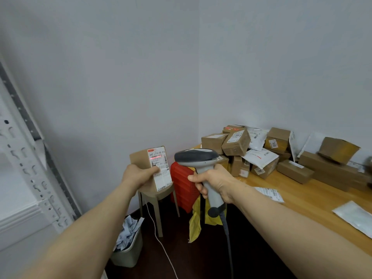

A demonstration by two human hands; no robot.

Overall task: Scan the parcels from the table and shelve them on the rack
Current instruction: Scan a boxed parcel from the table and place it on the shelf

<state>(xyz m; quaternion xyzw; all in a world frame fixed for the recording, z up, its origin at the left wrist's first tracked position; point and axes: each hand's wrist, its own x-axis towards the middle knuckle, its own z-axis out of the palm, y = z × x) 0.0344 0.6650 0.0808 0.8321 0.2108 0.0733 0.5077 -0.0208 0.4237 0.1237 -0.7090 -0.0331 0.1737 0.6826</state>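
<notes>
Closest in, two bare arms reach forward, the left forearm from bottom left, the right forearm from the lower right. The left hand has its fingers wrapped round a small brown parcel and its thumb pressed on the front, holding it upright in the air with the white shipping label facing the camera. Just right of it, the right hand is clenched round the handle of a grey scanner, the index finger curled at the front of the handle. The scanner's dark head points at the parcel, and a red laser line lies across the barcode near the top of the label. A grey cord hangs from the handle's base.

On the right, the wooden table carries a pile of parcels, brown boxes and white mailers heaped against the wall, with a loose paper slip and a flat white pouch nearer the edge. Hard left, the white metal rack runs up the frame. Behind the hands stand a beige stool and stacked red bins; below, a yellow bag, a thin white cable and a waste bin stuffed with crumpled paper
</notes>
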